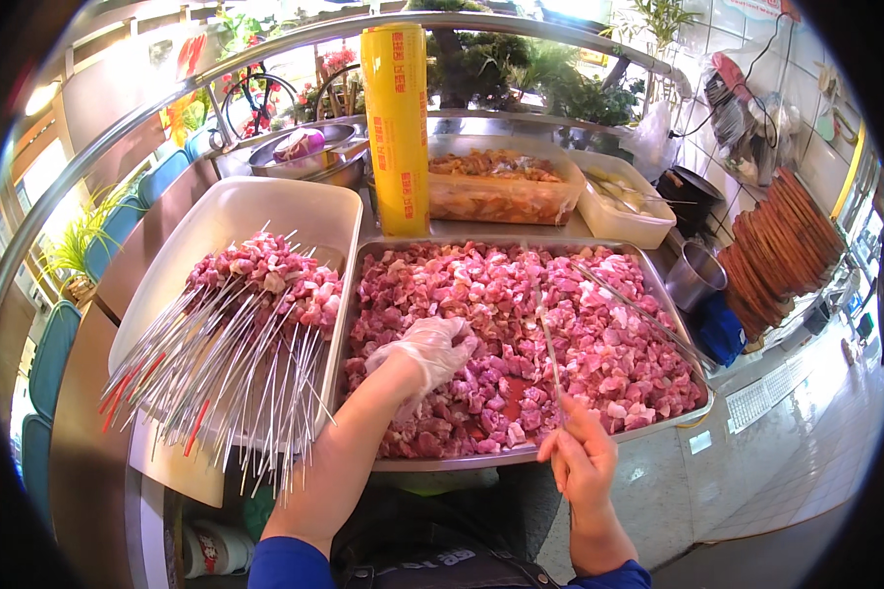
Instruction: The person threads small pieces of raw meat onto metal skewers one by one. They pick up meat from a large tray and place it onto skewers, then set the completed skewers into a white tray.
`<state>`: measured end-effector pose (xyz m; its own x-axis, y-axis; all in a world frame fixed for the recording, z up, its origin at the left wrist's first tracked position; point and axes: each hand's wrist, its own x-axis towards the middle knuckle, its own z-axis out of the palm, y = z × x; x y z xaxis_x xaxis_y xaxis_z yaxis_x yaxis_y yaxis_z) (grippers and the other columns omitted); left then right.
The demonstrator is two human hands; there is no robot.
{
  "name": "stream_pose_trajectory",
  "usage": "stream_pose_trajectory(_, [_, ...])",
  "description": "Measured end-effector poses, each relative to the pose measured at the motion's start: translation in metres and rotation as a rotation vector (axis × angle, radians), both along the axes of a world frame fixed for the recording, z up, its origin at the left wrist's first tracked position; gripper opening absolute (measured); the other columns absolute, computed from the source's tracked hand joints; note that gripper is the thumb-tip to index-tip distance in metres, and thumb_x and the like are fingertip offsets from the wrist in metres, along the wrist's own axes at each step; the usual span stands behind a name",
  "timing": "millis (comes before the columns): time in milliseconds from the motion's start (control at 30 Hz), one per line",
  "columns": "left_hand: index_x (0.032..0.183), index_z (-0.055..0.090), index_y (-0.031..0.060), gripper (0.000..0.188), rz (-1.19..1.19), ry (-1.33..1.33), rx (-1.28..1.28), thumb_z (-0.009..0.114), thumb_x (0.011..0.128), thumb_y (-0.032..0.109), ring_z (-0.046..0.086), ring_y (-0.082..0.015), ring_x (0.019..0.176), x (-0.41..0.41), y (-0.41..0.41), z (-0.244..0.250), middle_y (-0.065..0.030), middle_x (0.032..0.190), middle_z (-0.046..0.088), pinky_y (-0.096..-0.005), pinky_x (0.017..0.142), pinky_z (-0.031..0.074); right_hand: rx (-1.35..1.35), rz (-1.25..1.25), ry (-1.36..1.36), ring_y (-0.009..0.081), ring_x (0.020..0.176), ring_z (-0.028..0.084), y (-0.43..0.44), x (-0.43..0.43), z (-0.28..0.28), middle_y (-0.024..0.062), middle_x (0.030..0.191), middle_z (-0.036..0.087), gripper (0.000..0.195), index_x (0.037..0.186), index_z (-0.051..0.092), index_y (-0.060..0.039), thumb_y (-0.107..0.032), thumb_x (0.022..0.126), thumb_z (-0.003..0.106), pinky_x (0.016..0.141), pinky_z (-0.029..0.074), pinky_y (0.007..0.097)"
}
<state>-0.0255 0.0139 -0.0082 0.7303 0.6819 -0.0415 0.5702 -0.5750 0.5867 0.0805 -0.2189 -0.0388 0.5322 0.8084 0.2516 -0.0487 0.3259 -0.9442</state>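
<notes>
My left hand (429, 355), in a clear plastic glove, rests on the diced raw meat (442, 283) with its fingers curled; whether a piece is between them is hidden. Bare of any glove, my right hand (583, 450) grips a thin metal skewer (549, 346) by its lower end, and the skewer points up and away over the meat. The meat fills a shallow metal tray (479, 465), whose red bottom shows in a small gap between my hands. More metal skewers (608, 291) lie on the meat at the right. Loaded skewers (221, 353) are heaped in a white plastic tub (184, 221) at the left, handles toward me.
A yellow printed roll (395, 132) stands upright behind the tray. Beyond are a container of marinated food (501, 199), a white container (630, 221) and a metal bowl with an onion (300, 145). At right stand a metal cup (696, 276) and a stacked brown bundle (781, 250).
</notes>
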Motion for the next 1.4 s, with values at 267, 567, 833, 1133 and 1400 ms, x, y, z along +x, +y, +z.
stream_pose_trajectory(267, [0.098,0.058,0.0091,0.007,-0.081,-1.149,-1.144,0.057,0.091,0.013,0.061,-0.0167,0.087,-0.018,-0.005,0.002,-0.0054,0.098,0.064,-0.0297,0.08,0.05,-0.148,0.131,-0.089,0.0047,0.045,0.04,-0.025,-0.011,-0.007,0.002,0.057,0.049,0.04,0.126,0.05,0.005,0.007,0.087,0.046,0.041,0.029,0.0191])
stream_pose_trajectory(567, [0.097,0.06,0.0102,0.019,0.003,-1.301,-1.088,0.055,0.094,0.028,0.049,-0.0088,0.069,-0.018,-0.013,0.008,0.0015,0.082,0.053,-0.0245,0.063,0.041,-0.209,0.154,-0.11,0.0045,0.047,0.042,-0.028,-0.019,-0.012,0.0014,0.057,0.049,0.039,0.124,0.052,0.0056,0.009,0.085,0.049,0.043,0.031,0.0192])
stream_pose_trajectory(833, [0.099,0.058,0.0127,0.019,-0.004,-1.182,-1.076,0.053,0.095,0.031,0.054,-0.0091,0.085,-0.021,-0.013,0.011,0.0004,0.091,0.058,-0.0237,0.069,0.042,-0.218,0.128,-0.161,0.0048,0.045,0.039,-0.024,-0.026,-0.014,0.0017,0.057,0.047,0.039,0.123,0.052,0.0072,0.012,0.085,0.046,0.041,0.029,0.0196])
stream_pose_trajectory(1133, [0.096,0.058,0.0114,0.018,0.002,-1.216,-1.086,0.055,0.094,0.029,0.056,-0.0096,0.084,-0.018,-0.013,0.007,0.001,0.091,0.058,-0.023,0.07,0.042,-0.182,0.04,-0.398,0.005,0.045,0.041,-0.016,-0.037,-0.015,0.0001,0.055,0.046,0.038,0.124,0.053,0.0057,0.009,0.086,0.048,0.042,0.031,0.021])
stream_pose_trajectory(1400, [0.096,0.059,0.0092,0.013,0.021,-1.308,-1.111,0.056,0.093,0.022,0.059,-0.0139,0.089,-0.012,-0.015,0.003,-0.002,0.094,0.059,-0.025,0.076,0.046,-0.204,-0.095,-0.599,0.0058,0.047,0.047,-0.005,-0.052,-0.021,0.0017,0.056,0.051,0.036,0.122,0.055,0.0049,0.006,0.085,0.051,0.045,0.037,0.0209])
